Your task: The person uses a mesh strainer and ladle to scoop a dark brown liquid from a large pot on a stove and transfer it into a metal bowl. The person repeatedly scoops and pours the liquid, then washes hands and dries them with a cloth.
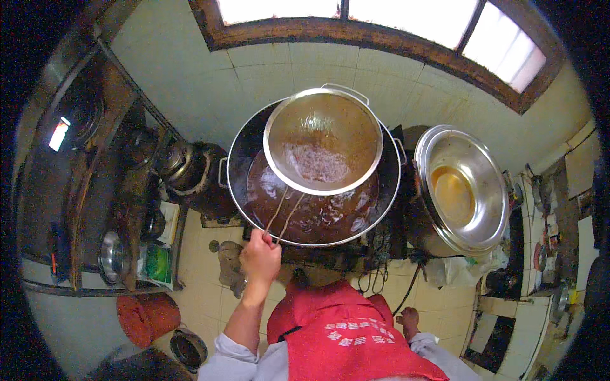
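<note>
My left hand grips the long two-wire handle of a large round mesh strainer with a wide metal rim. The strainer is over the far part of a big two-handled metal pot; whether its rim rests on the pot I cannot tell. Dark reddish-brown liquid fills the pot's lower part, its surface glossy. A wet, shiny patch with pale froth shows through or on the mesh. My right hand hangs low beside my red apron, apart from the pot; its fingers look loosely curled, and nothing is visible in it.
A steel basin with some yellowish liquid stands right of the pot, on a larger vessel. Dark shelves with cookware line the left side. A red bucket and a small pan sit on the floor. Behind the pot is a tiled wall.
</note>
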`<state>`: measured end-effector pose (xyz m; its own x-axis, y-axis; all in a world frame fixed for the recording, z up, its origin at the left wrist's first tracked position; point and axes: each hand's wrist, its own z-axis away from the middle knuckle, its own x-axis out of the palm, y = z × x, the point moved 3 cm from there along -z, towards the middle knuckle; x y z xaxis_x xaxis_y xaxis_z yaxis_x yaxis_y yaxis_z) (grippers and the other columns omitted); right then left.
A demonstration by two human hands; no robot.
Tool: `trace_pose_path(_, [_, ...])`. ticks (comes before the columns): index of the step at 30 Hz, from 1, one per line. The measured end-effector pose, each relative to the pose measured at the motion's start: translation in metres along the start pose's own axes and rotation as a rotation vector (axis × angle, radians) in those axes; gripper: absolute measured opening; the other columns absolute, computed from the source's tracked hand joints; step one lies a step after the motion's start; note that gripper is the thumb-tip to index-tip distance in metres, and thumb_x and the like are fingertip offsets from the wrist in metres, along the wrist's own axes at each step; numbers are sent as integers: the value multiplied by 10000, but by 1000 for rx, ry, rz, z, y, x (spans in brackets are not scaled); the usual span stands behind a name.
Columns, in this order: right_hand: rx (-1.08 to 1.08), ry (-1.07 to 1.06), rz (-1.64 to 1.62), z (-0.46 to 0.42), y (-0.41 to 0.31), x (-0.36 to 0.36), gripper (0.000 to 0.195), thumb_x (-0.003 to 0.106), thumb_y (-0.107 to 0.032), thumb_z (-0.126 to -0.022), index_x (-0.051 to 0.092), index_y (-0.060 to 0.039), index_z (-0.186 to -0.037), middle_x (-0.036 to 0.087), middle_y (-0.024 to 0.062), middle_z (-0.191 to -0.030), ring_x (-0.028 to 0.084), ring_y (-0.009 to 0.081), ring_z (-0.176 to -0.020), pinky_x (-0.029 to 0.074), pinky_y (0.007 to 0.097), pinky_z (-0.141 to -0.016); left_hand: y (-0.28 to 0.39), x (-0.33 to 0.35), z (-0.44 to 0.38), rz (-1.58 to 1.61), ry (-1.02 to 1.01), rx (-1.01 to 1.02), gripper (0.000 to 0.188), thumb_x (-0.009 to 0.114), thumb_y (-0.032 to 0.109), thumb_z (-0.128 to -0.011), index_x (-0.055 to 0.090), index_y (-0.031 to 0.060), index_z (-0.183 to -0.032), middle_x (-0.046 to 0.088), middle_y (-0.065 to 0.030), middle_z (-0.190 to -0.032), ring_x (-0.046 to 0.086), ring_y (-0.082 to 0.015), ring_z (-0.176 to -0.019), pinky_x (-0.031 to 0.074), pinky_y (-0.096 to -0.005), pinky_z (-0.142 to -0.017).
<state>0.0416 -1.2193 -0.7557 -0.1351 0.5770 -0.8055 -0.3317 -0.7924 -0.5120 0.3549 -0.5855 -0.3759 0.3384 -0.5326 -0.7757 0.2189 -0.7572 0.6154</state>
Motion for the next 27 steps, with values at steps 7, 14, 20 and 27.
trace_pose_path(7, [467, -1, -1065, 7, -95, 16, 242, 595, -180, -870, 567, 15, -1012, 625, 128, -863, 644, 248, -608, 532, 352, -470, -2, -57, -3, -106, -96, -20, 198, 683, 93, -708, 539, 87, -843, 629, -102, -656, 647, -321, -647, 492, -423, -575])
trace_pose_path(14, [325, -244, -1229, 6, -48, 42, 200, 695, -225, -750, 610, -47, -786, 612, 98, -734, 622, 224, -640, 513, 387, -559, -43, -21, -2, -51, -85, -44, 167, 669, 51, -686, 579, 79, -824, 642, -141, -688, 640, -359, -674, 500, -440, -613])
trace_pose_path(20, [284, 23, -562, 8, -90, 39, 345, 776, -331, -603, 640, -64, -774, 662, 92, -778, 645, 284, -740, 522, 403, -686, 48, -138, -37, -10, 44, 109, 175, 655, -7, -708, 532, 57, -814, 501, -49, -622, 488, -151, -549, 429, -308, -537])
trace_pose_path(27, [181, 60, -668, -7, -66, 69, 292, 721, -267, -737, 637, -38, -896, 674, 133, -797, 660, 271, -700, 541, 387, -598, -24, -64, 5, 42, 57, 25, 171, 647, 25, -673, 530, 62, -792, 533, -66, -657, 526, -189, -593, 451, -331, -578])
